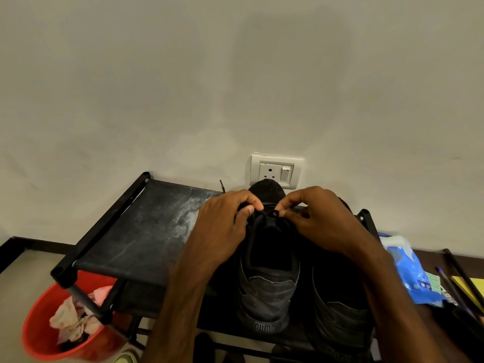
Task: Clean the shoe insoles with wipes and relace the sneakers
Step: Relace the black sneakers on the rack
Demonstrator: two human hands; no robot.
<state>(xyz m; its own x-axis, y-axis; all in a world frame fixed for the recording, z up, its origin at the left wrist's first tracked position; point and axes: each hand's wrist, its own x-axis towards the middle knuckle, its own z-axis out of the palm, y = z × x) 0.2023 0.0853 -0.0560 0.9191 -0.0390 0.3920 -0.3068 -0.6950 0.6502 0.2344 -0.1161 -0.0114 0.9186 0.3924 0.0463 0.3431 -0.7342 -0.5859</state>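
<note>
Two black sneakers stand side by side on the black shoe rack (136,231), heels toward me. The left sneaker (267,292) has its toe against the wall. My left hand (225,221) pinches the black lace (255,221) at the left eyelets near the tongue. My right hand (317,218) pinches the lace end at an eyelet on the right side. A loose lace tip (222,185) sticks up behind my left hand. The right sneaker (340,318) is partly hidden under my right forearm. A blue wipes pack (408,271) lies to the right.
A red bucket (39,334) with crumpled used wipes sits on the floor at the lower left, beside the rack's corner. A white wall socket (276,170) is right behind the sneaker's toe. Pens and dark sticks (455,279) lie at the far right. The rack's left part is dusty.
</note>
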